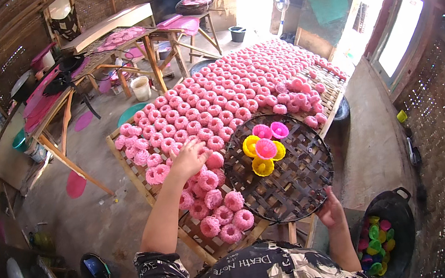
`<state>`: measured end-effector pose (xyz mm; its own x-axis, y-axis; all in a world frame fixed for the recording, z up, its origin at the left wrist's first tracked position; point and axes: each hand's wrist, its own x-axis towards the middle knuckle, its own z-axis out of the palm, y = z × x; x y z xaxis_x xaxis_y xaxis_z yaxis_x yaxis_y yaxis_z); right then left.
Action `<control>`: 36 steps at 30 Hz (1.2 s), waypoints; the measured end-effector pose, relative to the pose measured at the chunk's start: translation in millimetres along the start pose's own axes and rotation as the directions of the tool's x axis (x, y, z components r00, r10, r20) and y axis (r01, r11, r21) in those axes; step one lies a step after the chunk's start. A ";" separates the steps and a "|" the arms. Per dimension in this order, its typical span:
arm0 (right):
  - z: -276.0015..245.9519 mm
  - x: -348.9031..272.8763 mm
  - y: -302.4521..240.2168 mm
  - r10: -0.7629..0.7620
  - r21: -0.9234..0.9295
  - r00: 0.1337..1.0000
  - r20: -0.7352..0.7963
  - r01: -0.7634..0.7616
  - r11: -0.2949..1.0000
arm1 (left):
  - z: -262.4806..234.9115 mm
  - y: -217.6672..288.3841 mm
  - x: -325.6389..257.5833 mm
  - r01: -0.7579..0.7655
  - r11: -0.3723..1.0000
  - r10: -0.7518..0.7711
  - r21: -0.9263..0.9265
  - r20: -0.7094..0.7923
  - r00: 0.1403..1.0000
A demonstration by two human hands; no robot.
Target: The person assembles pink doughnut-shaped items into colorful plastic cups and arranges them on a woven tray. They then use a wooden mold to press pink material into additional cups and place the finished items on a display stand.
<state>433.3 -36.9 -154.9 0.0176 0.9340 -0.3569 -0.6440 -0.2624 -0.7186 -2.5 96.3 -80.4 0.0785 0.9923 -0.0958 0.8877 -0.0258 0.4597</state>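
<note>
Pink ring-shaped cakes with a rough, grainy surface (191, 113) lie in rows over a long slatted bamboo rack (139, 183). Among the cakes on the rack's near left part is my left hand (188, 158), its fingers apart and bent over them; its fingertips partly hide what lies beneath. My right hand (332, 210) grips the near right rim of a round, dark woven tray (276, 194), which rests partly over the rack. On this tray sit several small fluted moulds, yellow (263, 167) and pink (279, 130). A looser heap of cakes (226, 215) lies at the rack's near end.
At lower right stands a black tub (394, 206) with several coloured moulds (378, 245). Wooden tables with pink sheets (44, 107) line the left side. A white bucket (141, 88) stands on the floor, and a fan (282, 2) at the back.
</note>
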 end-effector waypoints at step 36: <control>31.7 -205.3 -132.6 -0.591 -0.145 0.769 -0.243 0.574 0.806 | 31.8 5.9 -105.6 -0.345 0.924 0.380 0.167 -0.283 0.881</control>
<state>490.8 -186.1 32.6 0.5799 0.8147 0.0053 -0.3982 0.2891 -0.8705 8.9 -12.5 -95.7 0.2781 0.8983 0.3402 0.8686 -0.3864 0.3102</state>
